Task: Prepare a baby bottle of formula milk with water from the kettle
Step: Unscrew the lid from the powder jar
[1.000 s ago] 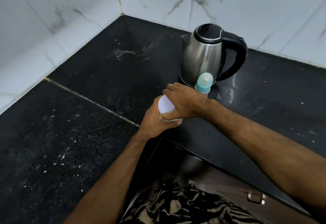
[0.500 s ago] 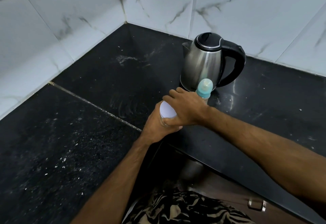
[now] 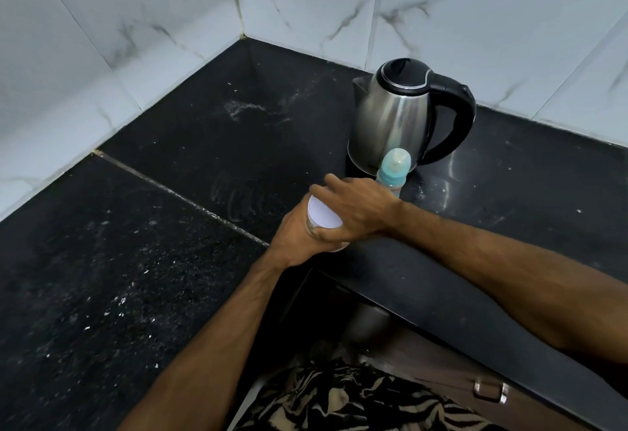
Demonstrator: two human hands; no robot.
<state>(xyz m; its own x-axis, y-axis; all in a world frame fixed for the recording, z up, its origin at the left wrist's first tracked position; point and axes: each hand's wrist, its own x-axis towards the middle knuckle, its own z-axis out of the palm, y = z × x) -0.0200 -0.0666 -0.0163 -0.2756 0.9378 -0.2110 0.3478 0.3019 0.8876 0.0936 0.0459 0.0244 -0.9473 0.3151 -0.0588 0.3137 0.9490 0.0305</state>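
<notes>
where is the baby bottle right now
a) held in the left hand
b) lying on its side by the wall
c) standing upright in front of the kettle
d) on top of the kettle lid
c: the baby bottle stands upright on the counter, just in front of the kettle, with neither hand on it.

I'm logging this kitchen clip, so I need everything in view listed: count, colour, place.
kettle: one, steel with black lid and handle, back of the counter near the wall.
baby bottle: one, teal collar, capped, just in front of the kettle.
jar: one, white lid, held at the counter's edge.
counter: one, black, speckled.
wall tiles: white, marbled, behind.
left hand: grips the jar's body.
right hand: grips the lid.
</notes>
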